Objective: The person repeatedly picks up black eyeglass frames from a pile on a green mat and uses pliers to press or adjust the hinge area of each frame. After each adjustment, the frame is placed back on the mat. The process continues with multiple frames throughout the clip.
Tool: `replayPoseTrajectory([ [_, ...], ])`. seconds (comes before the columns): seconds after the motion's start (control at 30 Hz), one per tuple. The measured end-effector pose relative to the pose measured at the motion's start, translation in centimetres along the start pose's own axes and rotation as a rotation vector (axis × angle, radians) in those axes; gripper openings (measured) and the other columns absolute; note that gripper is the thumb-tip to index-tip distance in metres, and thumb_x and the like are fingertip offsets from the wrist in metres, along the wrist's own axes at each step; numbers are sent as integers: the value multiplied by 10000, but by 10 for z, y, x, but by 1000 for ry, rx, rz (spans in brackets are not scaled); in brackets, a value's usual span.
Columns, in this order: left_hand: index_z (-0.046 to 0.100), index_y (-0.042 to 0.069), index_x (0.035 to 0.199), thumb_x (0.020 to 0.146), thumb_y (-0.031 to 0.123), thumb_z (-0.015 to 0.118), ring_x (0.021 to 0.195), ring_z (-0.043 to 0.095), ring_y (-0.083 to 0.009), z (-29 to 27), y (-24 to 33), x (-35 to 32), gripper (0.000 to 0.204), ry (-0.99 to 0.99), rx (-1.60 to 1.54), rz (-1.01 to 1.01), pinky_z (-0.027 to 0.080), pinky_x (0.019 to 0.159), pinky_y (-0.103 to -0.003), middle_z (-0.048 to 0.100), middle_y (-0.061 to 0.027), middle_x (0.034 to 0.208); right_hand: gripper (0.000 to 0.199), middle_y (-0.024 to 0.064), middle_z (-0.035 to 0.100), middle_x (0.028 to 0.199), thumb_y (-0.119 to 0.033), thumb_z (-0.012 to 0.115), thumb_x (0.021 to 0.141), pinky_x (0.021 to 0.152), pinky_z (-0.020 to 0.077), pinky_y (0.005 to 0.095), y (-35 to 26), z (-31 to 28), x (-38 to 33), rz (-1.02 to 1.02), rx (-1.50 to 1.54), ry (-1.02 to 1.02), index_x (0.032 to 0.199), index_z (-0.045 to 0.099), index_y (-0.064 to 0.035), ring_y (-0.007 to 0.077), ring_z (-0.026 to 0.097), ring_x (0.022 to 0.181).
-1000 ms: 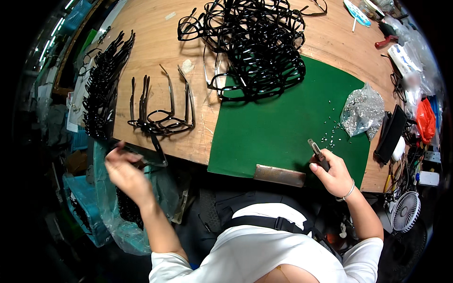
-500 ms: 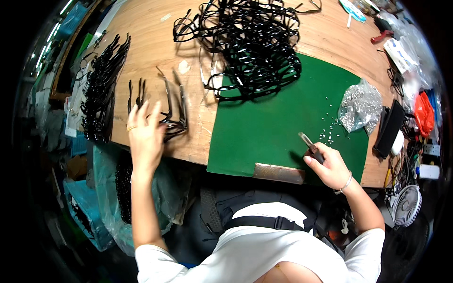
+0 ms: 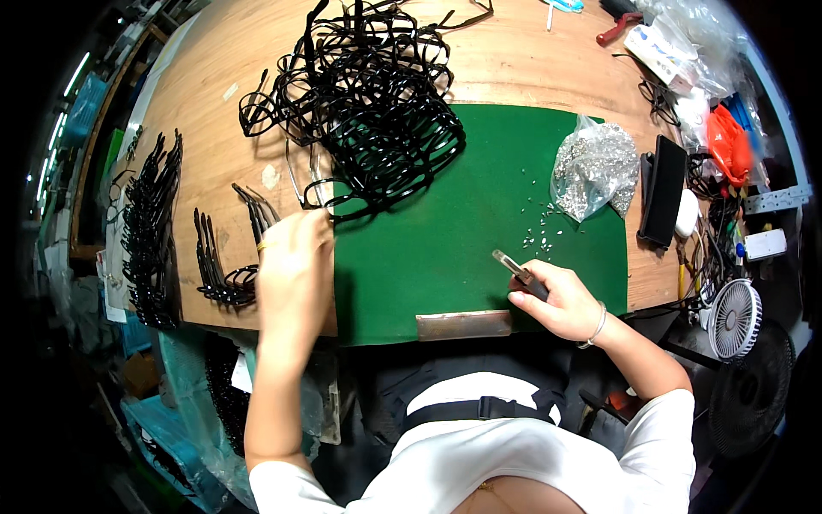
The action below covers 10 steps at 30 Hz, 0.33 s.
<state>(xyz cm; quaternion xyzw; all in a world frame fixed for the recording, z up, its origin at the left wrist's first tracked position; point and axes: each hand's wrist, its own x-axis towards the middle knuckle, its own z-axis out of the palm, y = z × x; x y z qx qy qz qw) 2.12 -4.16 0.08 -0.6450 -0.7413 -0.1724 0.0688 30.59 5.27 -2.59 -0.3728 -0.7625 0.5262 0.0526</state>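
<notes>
My left hand is over the wooden table at the left edge of the green mat. Its back faces up and its fingers are bent and bunched, close to the near edge of a tangled pile of black eyeglass frames. What those fingers hold, if anything, is hidden. My right hand grips a slim dark-handled tool, its metal tip pointing up and left above the mat. Left of my left hand stand a few black frames, partly covered by the hand.
A long row of black frames lines the table's left side. Right of centre lies a clear bag of small silvery parts, with loose bits beside it. A metal strip sits at the mat's front edge. Further right are a black case and a white fan.
My left hand has gone from the small group of frames rightward to the pile, its spread fingers now bunched. The view has shifted; my right hand still holds the tool.
</notes>
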Motion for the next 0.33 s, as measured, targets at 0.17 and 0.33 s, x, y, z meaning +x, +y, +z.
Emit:
replayPoseTrajectory([
  [0.17, 487, 51, 776, 667, 31, 529, 751, 509, -246, 58, 3, 27, 119, 32, 443, 82, 451, 624, -322, 469, -91, 763, 206, 143, 554, 787, -164, 605, 749, 648, 447, 331, -4, -1, -12, -123, -40, -14, 871, 536, -12, 276, 565, 717],
  [0.33, 519, 68, 936, 771, 62, 564, 827, 530, -228, 28, 1, 64, 171, -286, -396, 115, 445, 682, -335, 531, -117, 834, 211, 165, 564, 813, -192, 607, 752, 676, 447, 356, 8, -12, -25, -67, -215, 26, 873, 552, -27, 298, 574, 749],
])
